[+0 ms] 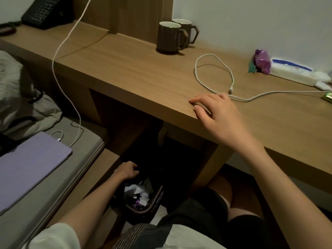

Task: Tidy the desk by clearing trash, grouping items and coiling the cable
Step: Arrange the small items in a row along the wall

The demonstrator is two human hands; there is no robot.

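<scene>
A white cable (pixel 213 76) lies in a loose loop on the wooden desk (pixel 125 69), its plug end just beyond my right hand (pixel 215 112). That hand rests on the desk's front edge with fingers spread and holds nothing. My left hand (pixel 127 170) reaches down under the desk, fingers curled at the rim of a dark trash bin (pixel 143 211) that holds crumpled paper and purple wrappers. I cannot tell whether it grips the rim. A purple wrapper (pixel 262 61) and a green scrap (pixel 252 67) lie at the desk's back right beside a white packet (pixel 294 72).
Two brown mugs (pixel 170 36) stand together at the back of the desk. A black telephone (pixel 45 12) sits at the far left. A second white cable (pixel 61 60) hangs down to a lilac laptop (pixel 27 168) on the bed. A green item (pixel 327 97) shows at the right edge.
</scene>
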